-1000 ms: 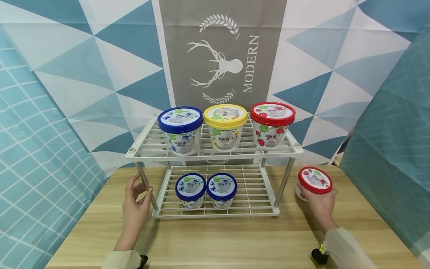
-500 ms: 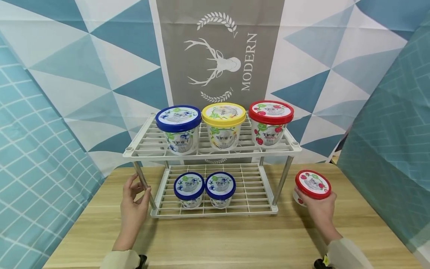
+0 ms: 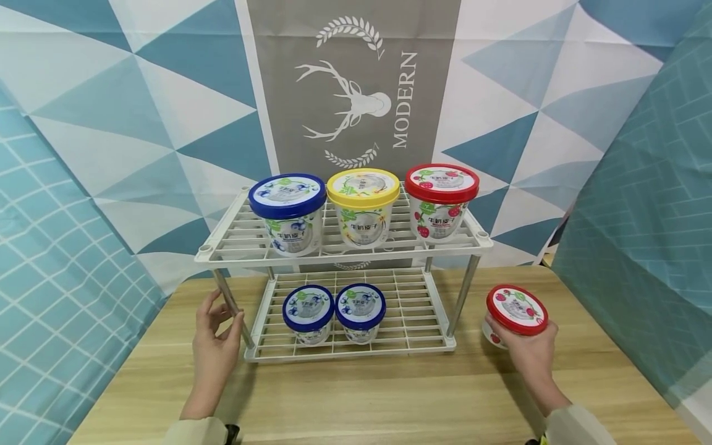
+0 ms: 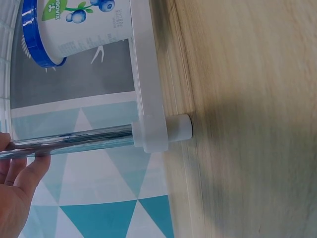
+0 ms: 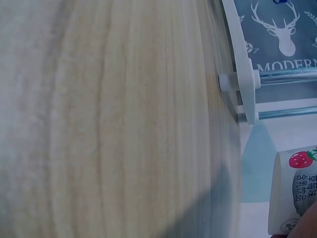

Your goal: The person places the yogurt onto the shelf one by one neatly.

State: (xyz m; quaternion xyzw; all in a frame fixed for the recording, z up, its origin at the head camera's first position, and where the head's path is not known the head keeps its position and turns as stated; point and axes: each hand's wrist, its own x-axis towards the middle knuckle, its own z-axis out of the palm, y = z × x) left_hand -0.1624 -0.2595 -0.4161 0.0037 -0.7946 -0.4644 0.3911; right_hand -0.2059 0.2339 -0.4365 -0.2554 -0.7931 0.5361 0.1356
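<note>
A two-tier white rack (image 3: 345, 254) stands on the table. My left hand (image 3: 216, 346) holds the rack's front left metal post (image 4: 84, 140), thumb and fingers about it. To the right of the rack, my right hand (image 3: 531, 352) grips a small ice cream tub with a red lid (image 3: 517, 309) and strawberry print; its lower wall (image 5: 292, 193) shows in the right wrist view, raised off the table. On the upper tier sit three larger tubs: blue-lidded (image 3: 289, 213), yellow-lidded (image 3: 364, 207) and red-lidded (image 3: 442, 201). Two small blue-lidded tubs (image 3: 308, 314) stand side by side below.
The wooden table (image 3: 356, 395) runs in front of the rack and to both sides. Behind hangs a patterned cloth (image 3: 356, 74) with a deer print. Blue-tiled cloth (image 3: 55, 296) closes the left side, green-blue cloth (image 3: 639, 266) the right.
My right hand has brought the small red-lidded tub slightly nearer to me. My left hand stays on the post. The head view has shifted slightly.
</note>
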